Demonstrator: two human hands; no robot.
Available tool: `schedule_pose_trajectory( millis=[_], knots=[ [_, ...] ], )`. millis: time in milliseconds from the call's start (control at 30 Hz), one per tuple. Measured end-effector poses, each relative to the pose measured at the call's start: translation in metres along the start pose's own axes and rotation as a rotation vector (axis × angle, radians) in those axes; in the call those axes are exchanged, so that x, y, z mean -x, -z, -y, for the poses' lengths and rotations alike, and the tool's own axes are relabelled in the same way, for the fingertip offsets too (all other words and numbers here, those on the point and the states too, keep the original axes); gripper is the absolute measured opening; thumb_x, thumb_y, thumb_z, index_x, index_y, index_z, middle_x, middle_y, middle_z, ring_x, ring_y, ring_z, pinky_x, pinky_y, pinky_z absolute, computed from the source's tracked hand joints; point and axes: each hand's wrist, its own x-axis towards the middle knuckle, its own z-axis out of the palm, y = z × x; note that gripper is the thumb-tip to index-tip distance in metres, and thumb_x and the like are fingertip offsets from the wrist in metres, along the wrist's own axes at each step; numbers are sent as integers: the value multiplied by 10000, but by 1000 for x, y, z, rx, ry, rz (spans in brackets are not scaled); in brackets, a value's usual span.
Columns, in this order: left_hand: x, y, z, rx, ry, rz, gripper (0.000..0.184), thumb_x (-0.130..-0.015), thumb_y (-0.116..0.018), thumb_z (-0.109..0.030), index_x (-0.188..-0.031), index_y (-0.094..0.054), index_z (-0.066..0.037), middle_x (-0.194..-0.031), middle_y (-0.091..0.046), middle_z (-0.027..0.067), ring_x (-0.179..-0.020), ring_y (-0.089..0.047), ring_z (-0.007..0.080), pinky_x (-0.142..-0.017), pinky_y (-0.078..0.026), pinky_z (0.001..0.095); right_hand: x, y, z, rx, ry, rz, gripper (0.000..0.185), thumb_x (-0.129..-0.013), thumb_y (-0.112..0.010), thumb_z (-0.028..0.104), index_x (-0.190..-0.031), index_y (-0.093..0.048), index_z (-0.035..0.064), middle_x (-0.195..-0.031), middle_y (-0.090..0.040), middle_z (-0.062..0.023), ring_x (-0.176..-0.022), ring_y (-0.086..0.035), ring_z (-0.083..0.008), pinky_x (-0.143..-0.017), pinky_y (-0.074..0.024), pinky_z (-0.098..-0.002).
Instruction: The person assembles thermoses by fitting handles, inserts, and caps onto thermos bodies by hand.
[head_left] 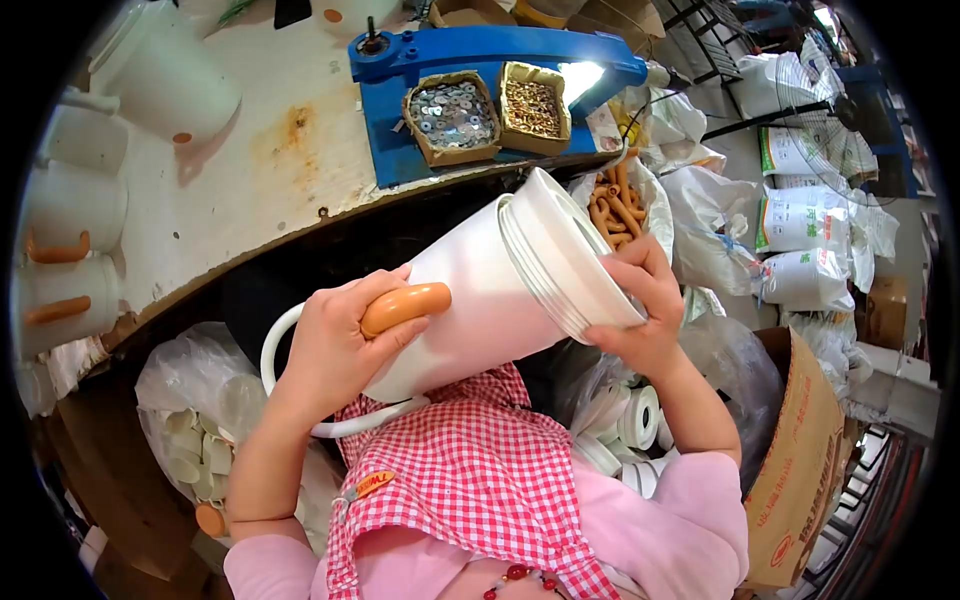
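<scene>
Just over the checked apron (440, 440), left hand (345, 325) is curled round the orange grip (408, 308) on a white bucket (475, 290), right hand (650, 300) pinching its wide rim (565, 255), elbow bent. Bucket's on a slant, long axis running lower left to upper right, rim end up. Left hand hides part of the narrower end; can't really see inside.

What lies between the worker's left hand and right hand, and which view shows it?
In the head view, a tilted white container spans the stretch; the left hand grips an orange handle, the right hand its wide rim.
</scene>
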Motion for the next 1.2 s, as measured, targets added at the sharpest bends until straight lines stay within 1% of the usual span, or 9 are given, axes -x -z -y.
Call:
schedule_pose_trajectory(
  millis=[267, 533, 667, 733, 800, 867, 967, 1133, 1200],
  knots=[
    [6, -2, 3, -7, 26, 55, 330, -790, -762, -66, -1101, -690, 15, -1096, -716, 189, -926, -716, 258, -864, -524, 314, -1, -17, 4, 96, -8, 8, 652, -726, -847, 410, -1223, -683, 19, -923, -515, -75, -841, -493, -217, -730, -418, -325],
    [16, -16, 3, -109, 98, -34, 390, -799, -771, -142, -1165, -683, -38, -1147, -694, 201, -892, -709, 310, -798, -536, 349, -2, -48, 13, 70, -116, -57, 484, -844, -748, 320, -1190, -665, -9, -899, -463, -96, -846, -452, -229, -761, -392, -343],
    [20, -27, 7, -212, -75, -90, 422, -862, -727, -294, -1176, -655, -21, -996, -701, 183, -803, -683, 359, -720, -539, 409, 3, -38, 12, 108, -180, 22, 489, -941, -628, 376, -1245, -614, -7, -983, -513, -96, -939, -488, -239, -846, -401, -335],
    [22, -23, 10, -186, -113, -94, 487, -862, -725, -304, -1231, -623, -3, -998, -701, 180, -804, -687, 369, -705, -548, 420, 1, -26, -8, -474, -265, -22, 591, -1012, -461, 500, -1306, -545, -5, -1142, -555, -101, -1093, -519, -236, -943, -406, -331],
    [32, -21, 9, -235, -56, -32, 636, -829, -744, -318, -1340, -535, -3, -1074, -695, 196, -833, -701, 363, -680, -563, 440, -6, -11, -56, -404, -368, -256, 684, -1039, -304, 565, -1366, -488, -7, -1273, -565, -106, -1206, -516, -208, -1033, -391, -336],
    [39, -24, 17, -215, -179, -37, 513, -803, -768, -337, -1218, -625, -71, -1155, -689, 180, -890, -708, 348, -710, -575, 422, -23, -25, -74, -749, -590, -318, 662, -1054, -319, 544, -1375, -491, -9, -1276, -591, -106, -1191, -540, -191, -1058, -394, -355],
    [49, -23, 41, -170, -164, -157, 392, -750, -817, -213, -1089, -672, -80, -1175, -706, 124, -954, -710, 315, -769, -583, 367, -7, -48, -72, -560, -531, 119, 654, -1064, -310, 540, -1411, -466, 7, -1289, -603, -104, -1157, -586, -207, -1038, -441, -366],
    [61, 9, 29, -259, -180, -412, 405, -684, -829, -85, -1066, -696, -82, -920, -692, 106, -767, -691, 282, -655, -550, 347, -20, -51, -75, -1069, -707, -58, 605, -1070, -319, 508, -1373, -480, 10, -1221, -649, -113, -1087, -633, -216, -977, -501, -355],
    [71, 54, 0, -492, -313, -459, 365, -716, -789, -216, -1061, -695, -142, -799, -614, 57, -632, -643, 269, -531, -493, 369, -24, -56, -76, -1135, -722, -96, 591, -1065, -349, 506, -1339, -504, 6, -1171, -663, -110, -1020, -649, -201, -922, -520, -339]
  ],
)
